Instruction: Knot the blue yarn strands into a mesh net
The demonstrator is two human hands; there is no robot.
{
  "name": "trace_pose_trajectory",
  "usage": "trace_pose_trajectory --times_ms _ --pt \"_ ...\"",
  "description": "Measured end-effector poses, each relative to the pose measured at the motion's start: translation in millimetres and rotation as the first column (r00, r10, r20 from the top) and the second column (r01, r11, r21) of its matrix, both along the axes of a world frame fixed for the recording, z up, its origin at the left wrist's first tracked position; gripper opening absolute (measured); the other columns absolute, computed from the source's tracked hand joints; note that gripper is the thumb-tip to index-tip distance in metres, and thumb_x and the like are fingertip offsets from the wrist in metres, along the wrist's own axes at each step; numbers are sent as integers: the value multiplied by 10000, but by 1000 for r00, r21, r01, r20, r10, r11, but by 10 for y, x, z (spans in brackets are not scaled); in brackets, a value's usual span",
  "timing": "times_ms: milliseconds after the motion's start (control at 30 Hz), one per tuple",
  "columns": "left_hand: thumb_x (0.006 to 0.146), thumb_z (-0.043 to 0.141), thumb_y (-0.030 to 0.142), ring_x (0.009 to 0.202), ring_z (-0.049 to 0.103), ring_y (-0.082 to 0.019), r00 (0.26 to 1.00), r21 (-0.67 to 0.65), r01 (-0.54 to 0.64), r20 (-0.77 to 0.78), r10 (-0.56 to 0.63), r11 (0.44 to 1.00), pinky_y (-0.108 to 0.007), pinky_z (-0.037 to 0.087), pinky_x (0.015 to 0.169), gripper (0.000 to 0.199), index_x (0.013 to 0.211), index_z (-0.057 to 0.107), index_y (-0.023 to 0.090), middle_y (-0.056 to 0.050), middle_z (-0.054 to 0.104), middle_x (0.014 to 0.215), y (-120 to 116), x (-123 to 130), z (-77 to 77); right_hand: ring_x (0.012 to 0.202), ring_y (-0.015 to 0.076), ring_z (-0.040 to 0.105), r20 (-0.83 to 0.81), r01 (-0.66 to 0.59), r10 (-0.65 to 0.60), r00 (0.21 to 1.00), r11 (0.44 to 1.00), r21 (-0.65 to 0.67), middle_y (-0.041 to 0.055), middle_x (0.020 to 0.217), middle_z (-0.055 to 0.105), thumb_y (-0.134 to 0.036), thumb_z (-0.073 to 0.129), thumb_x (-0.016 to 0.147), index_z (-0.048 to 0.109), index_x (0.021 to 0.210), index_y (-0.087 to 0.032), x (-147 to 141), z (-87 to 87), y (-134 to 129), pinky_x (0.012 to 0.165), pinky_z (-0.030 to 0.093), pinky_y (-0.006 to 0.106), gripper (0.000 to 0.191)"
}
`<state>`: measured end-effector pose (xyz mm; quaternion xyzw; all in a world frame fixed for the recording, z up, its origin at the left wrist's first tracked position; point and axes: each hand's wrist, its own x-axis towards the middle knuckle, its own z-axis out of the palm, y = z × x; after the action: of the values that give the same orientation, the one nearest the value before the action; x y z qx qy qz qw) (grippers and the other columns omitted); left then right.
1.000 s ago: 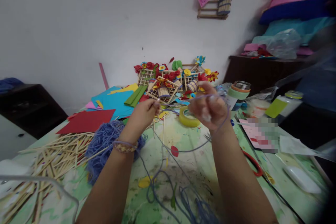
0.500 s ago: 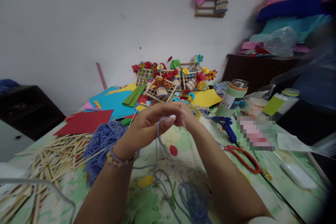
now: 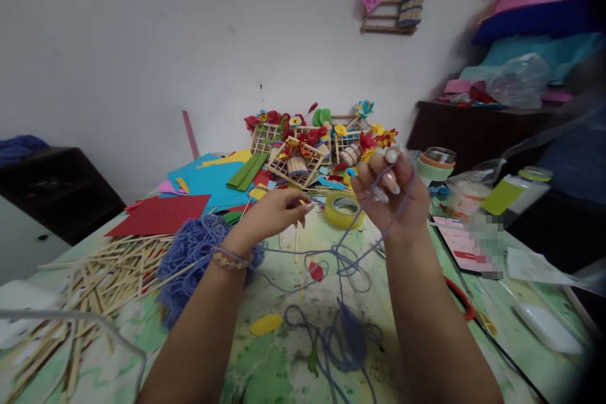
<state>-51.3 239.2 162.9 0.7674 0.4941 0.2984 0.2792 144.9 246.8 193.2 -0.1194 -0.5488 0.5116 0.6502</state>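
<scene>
My right hand [image 3: 402, 208] is raised with its fingers curled, closed on a strand of blue-purple yarn [image 3: 360, 218] that loops down toward the table. My left hand [image 3: 272, 214] hovers at the middle, fingers loosely stretched and apart, with no yarn visible between them. A strand wraps the left wrist beside a beaded bracelet [image 3: 230, 260] and runs right into loose coils. By the left forearm lies a big yarn ball [image 3: 189, 259]. Below the hands rests a smaller tangled bundle of yarn [image 3: 351, 338].
Thin wooden sticks [image 3: 104, 284] are heaped at left, near red paper [image 3: 161, 214]. Yellow tape [image 3: 338, 211] sits between my hands. At right are red-handled scissors [image 3: 461, 300], a phone [image 3: 457, 240] and a jar [image 3: 435, 167]. Small lattice crafts with flowers [image 3: 298, 161] stand behind.
My hands were close together at the centre; my right hand has swung up and right, drawing the yarn out. The left hand has uncurled from the strand at its thumb.
</scene>
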Motion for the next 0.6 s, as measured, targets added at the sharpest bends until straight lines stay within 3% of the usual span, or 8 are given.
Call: trace_pose_trajectory --times_ms 100,167,300,400,500,600 --pt "866 461 478 610 565 -126 954 -136 248 205 -218 959 -244 444 594 378 976 605 147 -28 630 670 -95 65 45 486 93 445 -10 -25 25 1000 1000 -15 -32 668 567 -479 596 731 494 733 -245 -35 -52 75 419 342 211 255" --pt "859 477 482 588 538 -108 930 -155 312 252 -268 937 -227 424 561 380 958 624 147 -13 599 641 -151 118 63 566 97 505 -4 1 -1 1000 1000 -3 0 872 636 -476 581 745 492 743 -242 -42 -73 119 429 360 208 250" --pt "804 580 448 542 488 -81 931 -169 292 274 -240 941 -205 382 506 323 891 651 146 8 552 625 -151 195 30 683 115 561 34 11 -13 999 999 34 32 1068 623 -456 602 739 509 698 -227 3 -77 131 487 427 232 251" --pt "801 583 435 554 481 -86 969 -103 180 187 -159 978 -205 368 494 314 907 646 146 5 548 642 -102 226 -10 815 146 596 76 -37 29 997 994 100 28 1134 598 -405 623 749 565 665 -224 34 -87 99 598 490 274 208" --pt "782 606 412 614 509 -109 986 46 82 138 -88 996 -218 405 534 381 1068 589 159 5 563 697 -87 247 -17 918 166 597 236 -195 151 960 964 178 31 1141 601 -338 643 766 619 655 -209 16 -113 51 725 507 314 171" --pt "750 633 319 815 575 -164 985 200 139 69 -156 970 -279 474 707 381 1087 569 153 -45 626 914 -101 250 -6 840 159 617 450 -438 348 822 892 110 72 955 659 -308 614 812 651 746 -165 -45 -133 -14 707 508 305 161"
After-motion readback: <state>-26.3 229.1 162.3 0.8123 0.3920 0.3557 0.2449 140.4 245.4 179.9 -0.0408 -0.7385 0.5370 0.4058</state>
